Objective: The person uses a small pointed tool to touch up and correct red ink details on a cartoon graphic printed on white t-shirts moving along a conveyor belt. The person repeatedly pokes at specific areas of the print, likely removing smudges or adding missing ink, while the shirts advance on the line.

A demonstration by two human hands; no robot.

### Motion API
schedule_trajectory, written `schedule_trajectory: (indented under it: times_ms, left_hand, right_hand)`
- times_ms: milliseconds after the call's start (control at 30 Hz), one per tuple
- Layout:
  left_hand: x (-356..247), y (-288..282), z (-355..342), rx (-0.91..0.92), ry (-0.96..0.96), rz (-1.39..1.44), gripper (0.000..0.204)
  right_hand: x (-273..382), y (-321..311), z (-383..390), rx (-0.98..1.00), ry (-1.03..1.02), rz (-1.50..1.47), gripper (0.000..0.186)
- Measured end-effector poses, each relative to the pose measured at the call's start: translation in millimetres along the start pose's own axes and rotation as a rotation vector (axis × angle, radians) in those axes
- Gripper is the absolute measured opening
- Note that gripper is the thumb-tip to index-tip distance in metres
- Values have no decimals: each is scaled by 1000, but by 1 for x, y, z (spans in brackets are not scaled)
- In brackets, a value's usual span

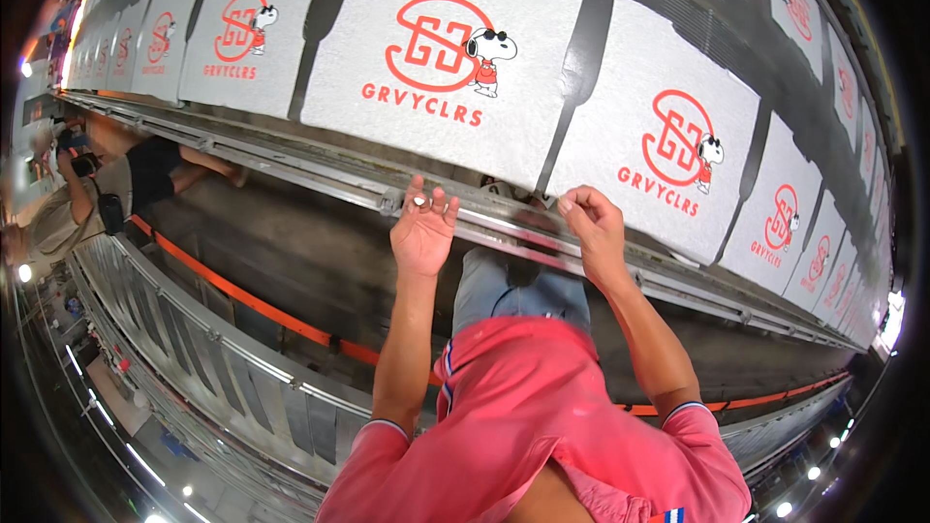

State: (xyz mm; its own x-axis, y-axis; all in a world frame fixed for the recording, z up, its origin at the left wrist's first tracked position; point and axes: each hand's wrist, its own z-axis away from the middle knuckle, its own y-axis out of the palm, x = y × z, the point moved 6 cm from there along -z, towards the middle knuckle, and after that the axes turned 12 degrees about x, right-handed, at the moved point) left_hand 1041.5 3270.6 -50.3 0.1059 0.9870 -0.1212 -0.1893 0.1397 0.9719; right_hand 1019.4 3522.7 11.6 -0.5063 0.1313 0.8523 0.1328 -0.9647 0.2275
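A white fabric panel (644,126) with a red print and a cartoon dog lies on the long dark table. At its near left corner, my right hand (594,230) is closed, thumb and forefinger pinching the near edge. My left hand (423,235) is open at the table's metal rail (484,215), palm showing and fingers loosely bent. A small pale spot (419,200) shows at its fingers; I cannot make out what it is. Beyond the left hand lies another white printed panel (523,34), not touched by it.
More white panels (242,29) run in rows along the table, with dark strips between them. Behind me stands another long table (232,358) with an orange rail (242,295). At the far left, another person (107,189) stands in the aisle.
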Motion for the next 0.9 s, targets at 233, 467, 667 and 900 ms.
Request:
schedule_trajectory:
  times_ms: [233,467,667,900]
  left_hand:
    - [-5,-67,-34,181,-18,-16,45]
    - [-10,-57,-41,343,-5,78,36]
    - [-9,-57,-44,372,-24,78,29]
    - [-10,-55,-45,378,-28,64,25]
  right_hand:
    - [-33,-1,-143,-81,-397,623,3]
    - [-30,18,-187,-161,-608,885,7]
    - [-33,18,-191,-184,-573,920,7]
    - [-31,19,-192,-178,-577,964,6]
